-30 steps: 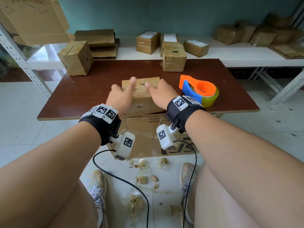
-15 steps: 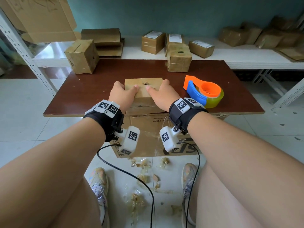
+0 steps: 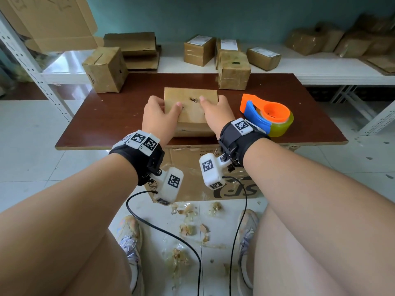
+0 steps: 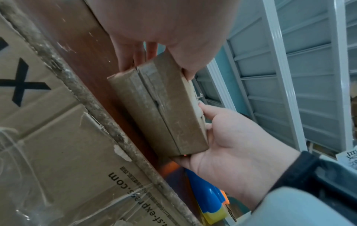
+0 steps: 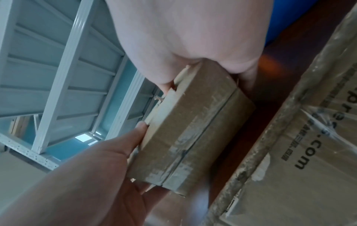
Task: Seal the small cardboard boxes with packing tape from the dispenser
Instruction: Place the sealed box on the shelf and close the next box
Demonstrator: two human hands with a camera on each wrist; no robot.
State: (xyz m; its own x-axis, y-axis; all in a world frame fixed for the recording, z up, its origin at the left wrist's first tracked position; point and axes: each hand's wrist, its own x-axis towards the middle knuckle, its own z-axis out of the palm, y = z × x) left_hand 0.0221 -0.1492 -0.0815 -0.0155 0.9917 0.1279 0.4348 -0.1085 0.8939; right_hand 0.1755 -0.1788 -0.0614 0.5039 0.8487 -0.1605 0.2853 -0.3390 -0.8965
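A small flat cardboard box [image 3: 190,99] lies near the front middle of the brown table [image 3: 111,116], with a small tear in its top. My left hand [image 3: 159,113] grips its left end, thumb on top and fingers down the side. My right hand [image 3: 217,112] grips its right end the same way. The wrist views show the box [image 4: 164,105] [image 5: 195,130] with a taped seam along its near side, held between both hands. The orange and blue tape dispenser [image 3: 267,115] sits on the table just right of my right hand, untouched.
Two more boxes stand at the table's back, one at the left [image 3: 105,69] and one at the centre right [image 3: 234,70]. Several boxes line the white shelf [image 3: 320,67] behind. A large printed carton [image 3: 213,184] stands under the table front; tape scraps litter the floor.
Both hands have dropped from pressing the box top with extended fingers to gripping its two ends, thumbs on top. The box looks drawn slightly toward me.
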